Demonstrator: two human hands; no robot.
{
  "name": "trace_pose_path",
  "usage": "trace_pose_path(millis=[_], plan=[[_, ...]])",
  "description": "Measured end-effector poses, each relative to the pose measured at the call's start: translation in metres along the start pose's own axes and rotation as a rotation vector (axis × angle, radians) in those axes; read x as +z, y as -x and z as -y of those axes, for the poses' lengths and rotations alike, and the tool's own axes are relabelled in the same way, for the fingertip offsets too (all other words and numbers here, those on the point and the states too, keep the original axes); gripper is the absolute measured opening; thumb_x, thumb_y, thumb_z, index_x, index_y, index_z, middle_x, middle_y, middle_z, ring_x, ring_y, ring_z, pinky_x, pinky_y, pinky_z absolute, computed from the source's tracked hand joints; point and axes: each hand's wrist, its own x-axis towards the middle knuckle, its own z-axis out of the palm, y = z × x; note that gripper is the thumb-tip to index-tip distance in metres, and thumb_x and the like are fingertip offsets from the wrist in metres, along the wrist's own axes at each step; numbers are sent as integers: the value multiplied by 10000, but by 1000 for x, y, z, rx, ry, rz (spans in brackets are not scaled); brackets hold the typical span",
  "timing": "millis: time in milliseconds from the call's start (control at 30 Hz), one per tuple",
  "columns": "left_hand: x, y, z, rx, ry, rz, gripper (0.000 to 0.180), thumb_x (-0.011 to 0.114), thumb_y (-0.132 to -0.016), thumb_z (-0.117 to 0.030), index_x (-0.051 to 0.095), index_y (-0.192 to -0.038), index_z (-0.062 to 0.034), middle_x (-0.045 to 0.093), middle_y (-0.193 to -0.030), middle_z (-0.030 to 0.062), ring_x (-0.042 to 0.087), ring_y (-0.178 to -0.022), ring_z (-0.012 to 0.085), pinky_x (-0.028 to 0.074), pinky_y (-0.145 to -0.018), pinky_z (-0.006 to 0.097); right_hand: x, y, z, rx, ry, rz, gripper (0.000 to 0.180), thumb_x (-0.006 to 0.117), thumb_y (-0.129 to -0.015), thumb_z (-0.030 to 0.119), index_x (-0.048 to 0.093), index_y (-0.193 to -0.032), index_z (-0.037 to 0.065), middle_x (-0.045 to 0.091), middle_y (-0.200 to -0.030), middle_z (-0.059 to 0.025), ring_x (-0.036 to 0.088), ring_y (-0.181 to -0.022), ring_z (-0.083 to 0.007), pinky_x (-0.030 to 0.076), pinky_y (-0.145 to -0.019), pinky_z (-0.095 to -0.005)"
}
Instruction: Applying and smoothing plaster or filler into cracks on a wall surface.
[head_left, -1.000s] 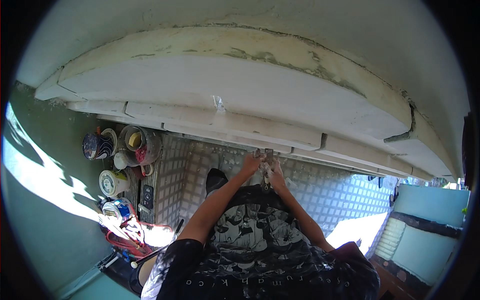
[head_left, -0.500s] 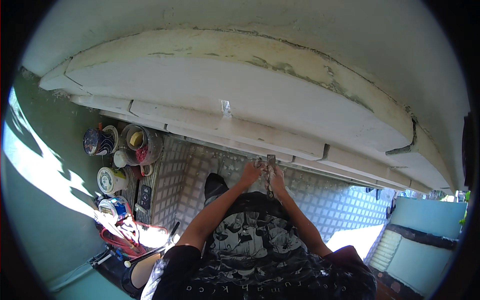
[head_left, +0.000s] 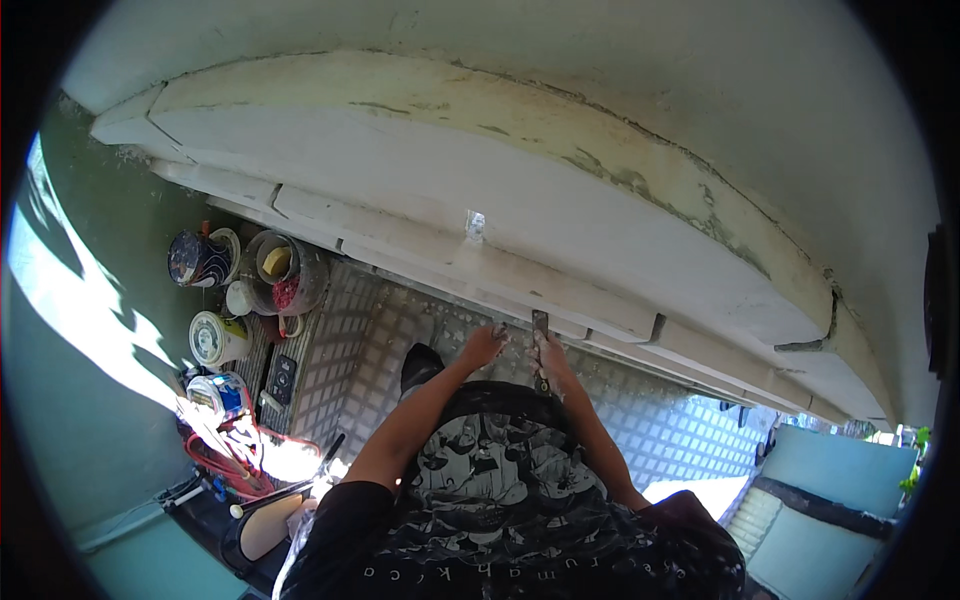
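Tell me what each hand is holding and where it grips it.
The right hand grips a flat-bladed tool by its lower end, blade toward the white ledge. The left hand seems empty, though it's too small to tell.

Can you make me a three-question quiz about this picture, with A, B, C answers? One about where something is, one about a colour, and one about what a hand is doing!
1. Where are the round paint tins and buckets?
A. On the person's left, by the green wall
B. On the person's right
C. On top of the white ledge

2. What colour is the tangled cable near the tins?
A. Blue
B. Red
C. Yellow

3. What is the right hand doing?
A. Hanging empty at the side
B. Resting on a tin
C. Holding a flat dark scraper blade up at the white ledge

Answers: 1 A, the tins cluster at the left of the chequered metal platform. 2 B, its loops are red. 3 C, the blade sticks up from the closed fingers, beside the left hand.
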Motion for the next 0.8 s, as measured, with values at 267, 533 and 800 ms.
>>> trace_pose_path(millis=[267,533,800], plan=[[12,8,0,23,-7,-48,247,614,-904,-254,611,-838,-17,595,-587,104,620,-567,238,457,-563,401,-4,3,-2,-39,32,52,237,502,-1008,349,511,-911,133,455,-606,24,417,-406,-111,379,-391,-294],[7,31,21,16,82,-163,236,614,-915,-237,615,-822,-20,588,-580,98,606,-550,200,443,-538,377,-19,8,-2,-33,327,-26,243,522,-998,362,500,-930,130,455,-602,13,424,-399,-121,392,-380,-312],[-13,39,29,34,150,-254,222,617,-910,-236,633,-862,-20,591,-600,81,595,-543,194,444,-537,371,-1,-11,10,6,350,12,250,523,-996,361,504,-976,112,465,-604,1,436,-398,-131,407,-379,-323]])
